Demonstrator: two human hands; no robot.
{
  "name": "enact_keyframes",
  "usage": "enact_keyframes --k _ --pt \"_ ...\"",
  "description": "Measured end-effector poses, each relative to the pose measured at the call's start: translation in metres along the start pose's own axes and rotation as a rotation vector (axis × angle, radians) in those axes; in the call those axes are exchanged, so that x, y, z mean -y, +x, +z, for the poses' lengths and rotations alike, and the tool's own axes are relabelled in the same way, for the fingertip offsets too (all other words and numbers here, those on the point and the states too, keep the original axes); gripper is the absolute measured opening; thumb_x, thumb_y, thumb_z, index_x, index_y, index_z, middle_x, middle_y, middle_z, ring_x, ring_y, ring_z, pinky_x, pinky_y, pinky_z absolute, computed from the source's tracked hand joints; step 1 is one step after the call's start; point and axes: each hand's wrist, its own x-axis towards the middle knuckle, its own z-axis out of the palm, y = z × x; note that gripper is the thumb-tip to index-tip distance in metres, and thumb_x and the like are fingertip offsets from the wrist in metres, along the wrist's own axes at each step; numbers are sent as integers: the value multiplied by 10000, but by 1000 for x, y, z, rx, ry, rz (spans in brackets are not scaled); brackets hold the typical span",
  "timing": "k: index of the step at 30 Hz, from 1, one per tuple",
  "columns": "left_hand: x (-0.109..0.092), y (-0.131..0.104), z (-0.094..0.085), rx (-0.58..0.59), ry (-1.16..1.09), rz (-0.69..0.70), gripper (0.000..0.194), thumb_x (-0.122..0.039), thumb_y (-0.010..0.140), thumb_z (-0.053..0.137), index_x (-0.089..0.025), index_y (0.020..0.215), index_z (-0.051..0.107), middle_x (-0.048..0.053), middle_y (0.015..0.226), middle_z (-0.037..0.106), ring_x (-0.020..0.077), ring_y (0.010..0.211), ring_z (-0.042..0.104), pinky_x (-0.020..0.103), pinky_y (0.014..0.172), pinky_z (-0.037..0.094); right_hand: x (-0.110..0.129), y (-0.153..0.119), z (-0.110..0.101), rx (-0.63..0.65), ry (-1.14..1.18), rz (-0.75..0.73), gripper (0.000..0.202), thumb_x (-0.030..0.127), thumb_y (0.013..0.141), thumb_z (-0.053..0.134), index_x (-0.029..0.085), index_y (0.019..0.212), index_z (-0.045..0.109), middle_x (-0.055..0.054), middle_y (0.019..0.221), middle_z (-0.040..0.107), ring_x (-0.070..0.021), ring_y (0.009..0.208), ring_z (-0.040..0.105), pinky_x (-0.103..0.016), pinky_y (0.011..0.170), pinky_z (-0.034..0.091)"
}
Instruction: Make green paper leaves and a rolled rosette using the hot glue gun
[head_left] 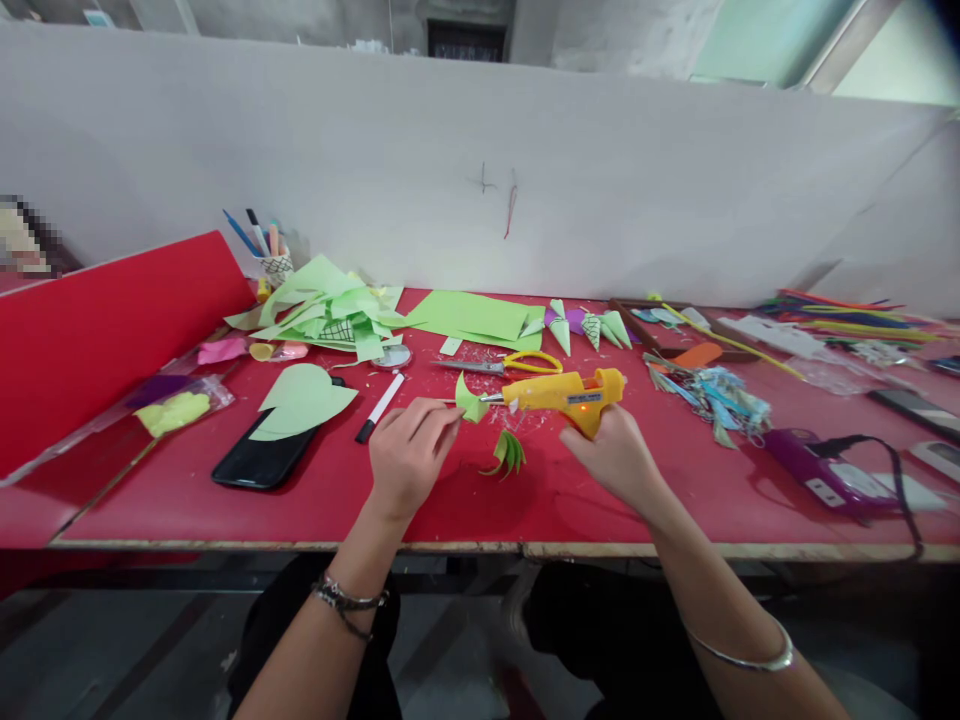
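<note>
Pinched in my left hand (411, 450) is a small light-green paper piece (470, 400), curved and held upright above the table. My right hand (616, 452) grips a yellow glue gun (559, 393) whose small light glows orange. Its nozzle points left and meets the paper piece, or comes very close; I cannot tell which. Just below lies a fan of curled green paper strips (509, 453) on the red tabletop. Behind the glue gun are yellow-handled scissors (532, 363). A white marker with a black cap (379, 408) rests left of my left hand.
Green paper scraps (330, 310) pile at the back left, beside a pen cup (277, 265). Paper cutouts (304, 400) cover part of a black phone (262, 455). Rolled paper cones (592, 328) stand behind. Right are blue scraps (716, 395) and a purple power strip (825, 475) with a cord.
</note>
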Motion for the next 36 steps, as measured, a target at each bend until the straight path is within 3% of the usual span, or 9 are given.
enact_keyframes --k 14,20,24,28,32,36 --pt "1 -1 0 -9 -16 0 52 -151 777 535 -164 800 580 40 737 629 124 702 584 223 619 423 -15 7 1 -2 -93 21 107 246 644 456 168 649 529 -8 547 533 -141 511 518 -214 468 348" --pt "2 -1 0 8 4 -11 70 -174 792 511 -166 800 581 44 743 625 124 698 580 220 612 426 -69 27 -23 -91 -259 205 345 386 645 525 116 859 546 -64 707 582 -183 606 535 -262 520 379" --pt "2 -1 0 16 -12 -22 72 -164 792 506 -166 811 576 44 748 622 119 680 580 216 588 421 -109 32 -37 -94 -404 320 336 295 710 455 80 955 536 -147 844 598 -239 757 565 -313 628 407" --pt "2 -1 0 18 -28 -31 64 -148 785 509 -167 805 567 43 753 615 120 677 582 215 584 423 -130 31 -36 -38 -476 368 392 277 754 406 12 1023 512 -241 958 566 -303 904 549 -370 716 409" --pt "3 -1 2 42 -31 -43 55 -144 778 510 -164 795 558 41 763 610 130 696 578 216 595 429 -130 27 -38 13 -555 383 527 395 761 431 -9 1098 462 -273 1048 524 -340 1001 506 -404 781 392" --pt "4 -2 6 124 -23 -125 47 -155 777 503 -163 778 549 31 774 600 122 648 558 214 578 426 -103 18 -58 -79 -569 427 694 523 739 443 17 1207 359 -285 1117 487 -368 1034 477 -425 782 382"
